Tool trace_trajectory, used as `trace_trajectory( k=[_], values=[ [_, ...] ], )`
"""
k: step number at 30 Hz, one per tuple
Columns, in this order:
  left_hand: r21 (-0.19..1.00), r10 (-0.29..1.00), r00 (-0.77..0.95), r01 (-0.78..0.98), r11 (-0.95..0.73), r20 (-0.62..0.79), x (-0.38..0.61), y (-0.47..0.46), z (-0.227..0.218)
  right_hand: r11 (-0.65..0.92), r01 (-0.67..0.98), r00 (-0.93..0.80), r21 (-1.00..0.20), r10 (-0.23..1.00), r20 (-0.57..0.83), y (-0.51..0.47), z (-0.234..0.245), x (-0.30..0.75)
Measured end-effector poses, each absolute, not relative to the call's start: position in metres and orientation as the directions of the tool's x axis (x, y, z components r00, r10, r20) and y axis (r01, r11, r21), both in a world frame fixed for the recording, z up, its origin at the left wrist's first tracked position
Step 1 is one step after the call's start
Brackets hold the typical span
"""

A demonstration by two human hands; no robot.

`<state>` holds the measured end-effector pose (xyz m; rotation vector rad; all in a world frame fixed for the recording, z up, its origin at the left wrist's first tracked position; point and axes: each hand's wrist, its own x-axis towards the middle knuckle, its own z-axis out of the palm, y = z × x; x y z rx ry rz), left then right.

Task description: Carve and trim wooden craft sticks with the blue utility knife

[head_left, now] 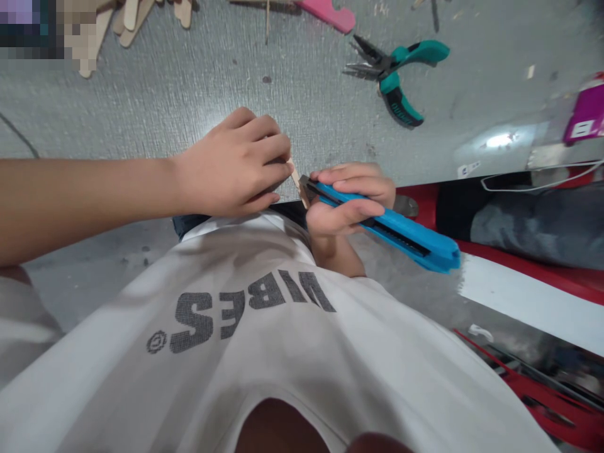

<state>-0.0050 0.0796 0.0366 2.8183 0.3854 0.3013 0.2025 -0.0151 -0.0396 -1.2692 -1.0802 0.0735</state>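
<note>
At the table's near edge, my left hand (240, 163) is closed on a thin wooden craft stick (296, 174), most of it hidden under my fingers. The stick's free end sticks out to the right, past the edge. My right hand (352, 192) wraps round a blue utility knife (406, 236), its handle slanting down to the right. The knife's short blade lies against the stick's free end, with my right fingertips close by. Whether the blade has cut into the wood cannot be made out.
Pliers (389, 69) with green and black handles lie spread on the grey table (189, 82). Several craft sticks (136, 19) sit at the far left, near a pink tool (330, 14). A purple box (586, 113) stands at the right, near another person's leg (533, 214).
</note>
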Motion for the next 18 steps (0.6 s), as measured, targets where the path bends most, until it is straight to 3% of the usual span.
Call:
trace_trajectory(
  k=[4,7,12,18],
  values=[
    [0.282,0.293,0.940,0.237,-0.930,0.173,-0.005,0.079,0.038,0.618,0.555,0.469,-0.557,0.320,0.823,0.004,-0.027,0.196],
    [0.261,0.293,0.940,0.243,-0.934,0.175,-0.005,0.079,0.037,0.646,0.553,0.443,-0.526,0.307,0.843,0.012,-0.025,0.194],
    [0.281,0.312,0.937,0.261,-0.923,0.154,-0.006,0.078,0.035,0.724,0.553,0.438,-0.413,0.169,0.883,0.021,-0.032,0.195],
    [0.255,0.282,0.943,0.232,-0.939,0.180,-0.006,0.079,0.033,0.837,0.484,0.349,-0.256,0.084,0.933,0.035,-0.032,0.195]
  ],
)
